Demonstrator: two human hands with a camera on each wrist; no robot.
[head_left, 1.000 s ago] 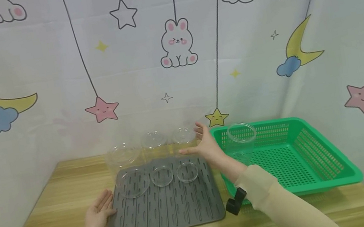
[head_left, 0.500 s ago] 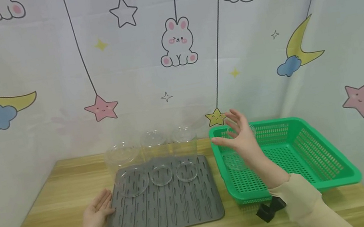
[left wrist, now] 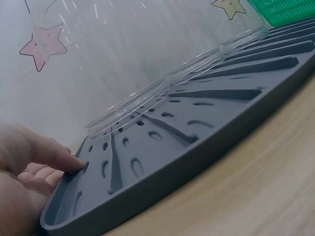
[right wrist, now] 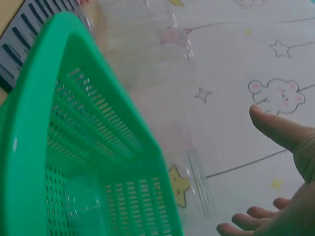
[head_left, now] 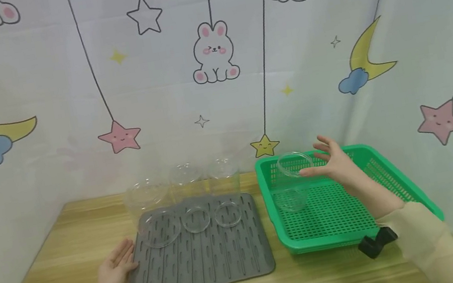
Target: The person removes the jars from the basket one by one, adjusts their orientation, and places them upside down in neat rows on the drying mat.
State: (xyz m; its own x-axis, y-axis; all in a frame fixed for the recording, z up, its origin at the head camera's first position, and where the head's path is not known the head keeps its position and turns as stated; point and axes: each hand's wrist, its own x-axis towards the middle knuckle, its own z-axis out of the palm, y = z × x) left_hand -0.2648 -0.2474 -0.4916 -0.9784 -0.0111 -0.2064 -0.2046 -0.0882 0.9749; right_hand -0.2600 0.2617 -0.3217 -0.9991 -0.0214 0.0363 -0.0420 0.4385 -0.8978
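Note:
A grey drying mat (head_left: 202,264) lies on the wooden table, its left edge held by my left hand (head_left: 111,274). In the left wrist view the thumb (left wrist: 59,158) rests over the mat's raised rim, the other fingers outside it. Across the mat's back part stand a wide clear plastic cup (head_left: 150,208) and two narrower clear cups (head_left: 190,191), rims seemingly down. Another clear cup (head_left: 291,185) stands upright, slightly tilted, at the left inside the green basket (head_left: 339,241). My right hand (head_left: 343,170) hovers above the basket, right of that cup, fingers spread and holding nothing.
The basket stands to the right of the mat, a narrow strip of table (head_left: 282,271) between them. Behind everything hangs a white printed curtain (head_left: 164,97), close to the cups and the basket's back rim. Dark camera mounts sit on both wrists.
My right hand has moved right, from beside the rightmost cup on the mat, past the basket's cup, to its right side. My left hand stays at the mat's edge; the cups have not moved.

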